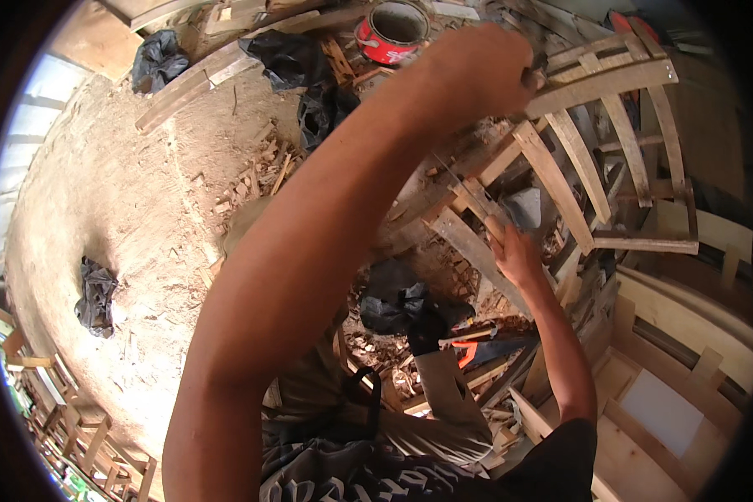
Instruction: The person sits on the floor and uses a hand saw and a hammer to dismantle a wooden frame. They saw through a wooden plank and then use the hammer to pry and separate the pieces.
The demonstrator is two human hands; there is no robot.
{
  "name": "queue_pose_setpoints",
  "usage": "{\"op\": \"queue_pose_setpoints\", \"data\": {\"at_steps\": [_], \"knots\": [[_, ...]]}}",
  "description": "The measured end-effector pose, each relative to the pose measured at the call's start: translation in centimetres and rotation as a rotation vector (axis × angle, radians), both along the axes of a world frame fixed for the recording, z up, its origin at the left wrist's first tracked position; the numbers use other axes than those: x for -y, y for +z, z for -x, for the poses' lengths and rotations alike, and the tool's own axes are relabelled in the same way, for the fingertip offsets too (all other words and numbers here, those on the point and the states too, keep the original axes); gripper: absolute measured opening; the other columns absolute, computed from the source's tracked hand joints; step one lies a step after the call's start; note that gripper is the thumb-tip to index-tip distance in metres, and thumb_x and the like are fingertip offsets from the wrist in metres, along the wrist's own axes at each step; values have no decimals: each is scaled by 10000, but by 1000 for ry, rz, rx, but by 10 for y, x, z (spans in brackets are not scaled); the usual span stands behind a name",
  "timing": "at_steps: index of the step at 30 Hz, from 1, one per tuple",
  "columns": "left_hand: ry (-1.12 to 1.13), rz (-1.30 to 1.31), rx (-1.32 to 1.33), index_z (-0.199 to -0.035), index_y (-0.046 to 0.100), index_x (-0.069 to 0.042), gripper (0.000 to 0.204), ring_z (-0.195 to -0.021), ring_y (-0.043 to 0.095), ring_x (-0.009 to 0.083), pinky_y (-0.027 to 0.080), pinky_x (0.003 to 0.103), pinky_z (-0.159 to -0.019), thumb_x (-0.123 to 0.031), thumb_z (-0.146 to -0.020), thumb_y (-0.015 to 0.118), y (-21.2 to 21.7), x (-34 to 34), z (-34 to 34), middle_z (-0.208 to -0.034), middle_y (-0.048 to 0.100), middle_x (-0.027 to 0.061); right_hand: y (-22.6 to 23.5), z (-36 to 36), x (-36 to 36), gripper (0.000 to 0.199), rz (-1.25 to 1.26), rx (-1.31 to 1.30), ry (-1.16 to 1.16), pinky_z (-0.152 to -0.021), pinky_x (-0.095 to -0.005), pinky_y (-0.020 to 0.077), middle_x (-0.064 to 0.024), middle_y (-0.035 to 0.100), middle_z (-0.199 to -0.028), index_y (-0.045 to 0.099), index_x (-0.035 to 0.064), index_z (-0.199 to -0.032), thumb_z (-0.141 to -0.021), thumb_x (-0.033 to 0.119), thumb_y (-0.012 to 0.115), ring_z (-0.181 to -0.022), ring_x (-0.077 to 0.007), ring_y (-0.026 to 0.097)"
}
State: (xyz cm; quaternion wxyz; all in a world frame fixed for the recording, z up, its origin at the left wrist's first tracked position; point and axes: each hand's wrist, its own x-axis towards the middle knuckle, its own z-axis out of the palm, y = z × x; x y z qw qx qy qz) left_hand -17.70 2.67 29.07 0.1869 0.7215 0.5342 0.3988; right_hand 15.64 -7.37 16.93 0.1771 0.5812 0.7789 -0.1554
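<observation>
My left arm reaches up across the middle. My left hand (495, 71) is closed at the near end of a slatted wooden frame (607, 88), its fingers partly hidden. Curved slats run down from the frame's top rail to a lower bar. Lower down, my right hand (517, 255) closes around the end of a narrow wooden piece (477, 201). A thin pale line, like a blade edge, runs up from that piece; what it belongs to is unclear. A flat grey piece (525, 207) lies beside the right hand.
A red can (386, 35) stands at the top. Black plastic bags (286, 58) lie around it; another black bag (97, 297) is at left. Near my feet rests a handsaw with an orange handle (467, 353), among wood chips. Wooden panels (661, 376) line the right side.
</observation>
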Motion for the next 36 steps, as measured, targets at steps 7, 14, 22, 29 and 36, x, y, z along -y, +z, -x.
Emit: {"op": "queue_pose_setpoints", "data": {"at_steps": [7, 14, 22, 29, 36], "knots": [[-24, -19, -15, -891, 726, -24, 309, -834, 687, 396, 555, 476, -781, -315, -851, 631, -4, -5, -9, -836, 698, 212, 13, 3, -22, 525, 243, -363, -479, -631, -443, 505, -195, 591, -711, 582, -28, -904, -961, 494, 572, -698, -383, 606], [90, -166, 122, -862, 703, -42, 251, -772, 670, 405, 535, 485, -721, -275, -860, 612, 6, -13, -10, -784, 677, 213, 14, 26, 18, 334, -311, -629, 124, -647, -410, 555, -218, 677, -839, 533, -26, -1095, -955, 265, 618, -762, -362, 705], [40, -244, 188, -794, 598, -16, 203, -728, 609, 470, 480, 532, -662, -209, -858, 582, 4, -14, 0, -721, 623, 247, -16, -19, 7, 395, 315, -396, -498, -476, -379, 462, -89, 571, -634, 568, -5, -901, -970, 381, 613, -544, -206, 589], [-9, -223, 210, -794, 604, -14, 197, -742, 611, 472, 476, 532, -660, -202, -850, 585, 4, -16, -1, -733, 621, 254, 2, -5, 17, 448, -194, -423, -379, -585, -413, 468, -173, 607, -664, 595, -28, -883, -932, 415, 647, -629, -284, 639], [6, -196, 189, -849, 640, 6, 204, -775, 616, 479, 479, 526, -669, -192, -844, 588, 4, -13, -2, -779, 631, 271, -2, -9, 56, 483, -89, -413, -562, -569, -391, 462, -123, 585, -645, 610, -13, -924, -945, 469, 629, -595, -216, 602]]}}
